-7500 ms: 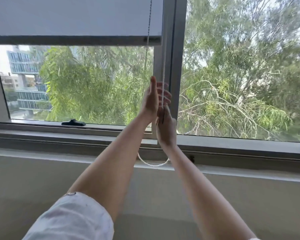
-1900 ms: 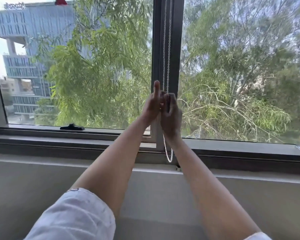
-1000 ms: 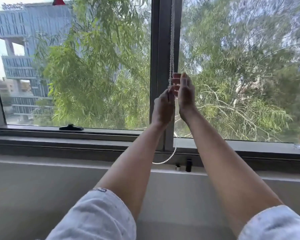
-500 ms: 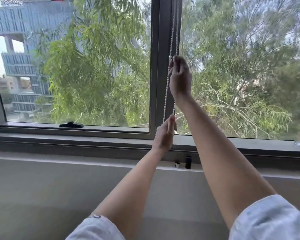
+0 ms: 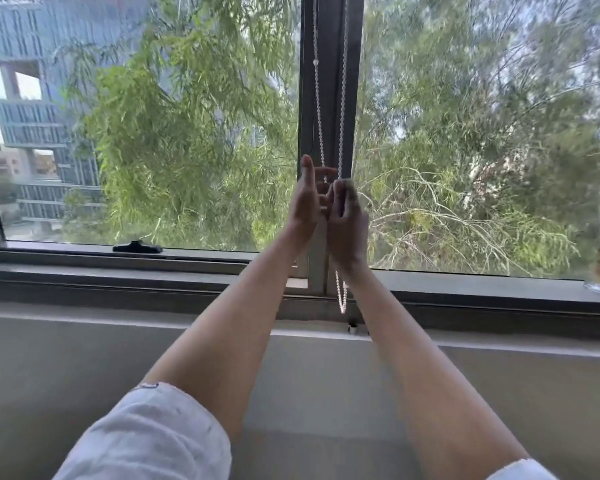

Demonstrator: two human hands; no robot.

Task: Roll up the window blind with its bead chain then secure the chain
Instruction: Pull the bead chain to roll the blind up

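Hanging as two white beaded strands against the mullion (image 5: 329, 98), bead chain (image 5: 341, 98): right hand (image 5: 345, 223) clenches it, left hand (image 5: 305, 199) released alongside.

Bead chain (image 5: 341, 98) top cut off

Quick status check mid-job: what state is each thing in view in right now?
Bead chain: hangs in two strands along the window post, loop end free below the hands.
Right hand: closed on the right strand.
Left hand: open, fingers extended beside the left strand.
Blind: out of view above.
Window handle: lying flat on the frame.
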